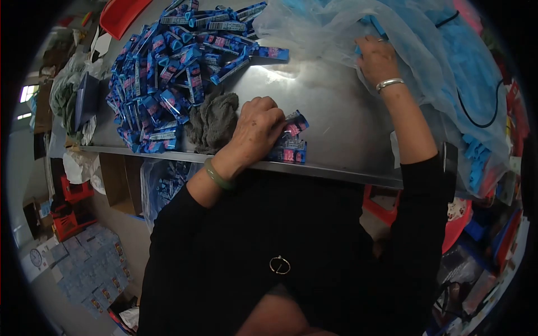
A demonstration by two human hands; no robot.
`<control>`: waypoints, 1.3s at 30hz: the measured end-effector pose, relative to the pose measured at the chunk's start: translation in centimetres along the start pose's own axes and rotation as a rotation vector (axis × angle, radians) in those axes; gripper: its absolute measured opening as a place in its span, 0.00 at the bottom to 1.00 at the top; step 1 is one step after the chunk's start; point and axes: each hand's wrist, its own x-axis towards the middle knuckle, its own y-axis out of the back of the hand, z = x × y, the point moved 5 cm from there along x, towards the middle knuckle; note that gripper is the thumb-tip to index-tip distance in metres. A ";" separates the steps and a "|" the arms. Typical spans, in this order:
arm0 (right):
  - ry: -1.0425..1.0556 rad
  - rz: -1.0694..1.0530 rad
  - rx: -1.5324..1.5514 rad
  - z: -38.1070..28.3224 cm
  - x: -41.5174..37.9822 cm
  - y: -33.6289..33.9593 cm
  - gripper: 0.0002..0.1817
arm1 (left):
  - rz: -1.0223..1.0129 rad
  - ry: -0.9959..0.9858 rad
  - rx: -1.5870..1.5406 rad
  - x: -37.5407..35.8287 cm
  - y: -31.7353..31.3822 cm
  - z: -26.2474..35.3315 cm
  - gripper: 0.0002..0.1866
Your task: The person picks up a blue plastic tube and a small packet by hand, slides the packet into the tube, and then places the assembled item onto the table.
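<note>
At the near edge of the metal table (336,162), a few small blue packets (291,152) lie flat, partly under my left hand (258,131). Probably put there because it's an easy reach, and the palm over them should stop them sliding. Left fingers: together, curled down; tips hidden, so can't tell if they're clamped on a packet or just resting. Packet direction: the lower ones run roughly along the edge, ends out to my right. The upper one (296,122) slants, outer end right and a bit away from me. Inner ends hidden by the hand. Grey cloth (212,122), bunched, sits just beside that hand, between it and the big packet pile (157,84); looks like it acts as a loose divider. Pile is on my left, long axes every which way. One packet on its right side (272,53) lies nearly crosswise, free end pointing right. Farther out, right hand (378,59) is at the clear plastic bag (414,33), fingers bent and close together, tips by a blue piece (372,23). Can't tell if they pinch it or the film. Arm reaches well out, likely because the bag's near side is there. Red tray (120,14) at far left, beyond the pile.
</note>
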 end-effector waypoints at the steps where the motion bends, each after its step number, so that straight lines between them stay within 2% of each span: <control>1: 0.004 0.003 0.003 0.1 -0.1 0.0 0.20 | 0.025 -0.023 0.019 0.1 0.3 0.2 0.03; 3: -0.064 0.102 0.233 0.7 -0.7 1.0 0.20 | 0.050 -0.044 0.041 0.1 0.8 0.3 0.03; 7: -0.110 0.153 0.369 -0.8 -3.1 5.4 0.20 | 0.102 -0.080 -0.008 0.2 1.5 0.5 0.03; 9: -0.223 0.001 0.692 -1.8 -4.0 6.9 0.17 | 0.134 -0.098 -0.017 0.4 1.9 0.6 0.04; 10: -0.222 0.001 0.691 -2.3 -4.5 7.1 0.17 | 0.143 -0.097 -0.054 0.5 2.1 0.7 0.04; 12: -0.179 0.090 1.034 -3.5 -5.5 7.7 0.15 | 0.152 -0.094 -0.090 0.6 2.3 0.9 0.04; 13: -0.178 0.089 1.035 -4.4 -5.8 8.1 0.15 | 0.149 -0.091 -0.149 0.7 2.3 1.0 0.05; 15: -0.265 0.120 1.452 -5.6 -6.2 8.8 0.14 | 0.145 -0.087 -0.206 0.7 2.2 1.1 0.05; 19: -0.310 0.058 1.621 -6.3 -6.5 9.1 0.15 | 0.130 -0.069 -0.302 0.5 2.1 1.1 0.06; 21: -0.436 -0.034 1.762 -6.6 -6.7 8.2 0.16 | 0.126 -0.067 -0.306 0.4 2.1 1.3 0.06; 27: -0.481 -0.136 1.792 -7.5 -6.8 7.4 0.18 | 0.130 -0.059 -0.338 0.1 2.1 1.2 0.06; 31: -0.488 -0.119 1.819 -7.4 -6.7 7.4 0.17 | 0.133 -0.061 -0.337 0.1 2.0 1.1 0.06; 39: -0.494 -0.076 1.631 -7.7 -6.6 7.3 0.16 | 0.154 -0.041 -0.350 0.2 2.2 1.2 0.06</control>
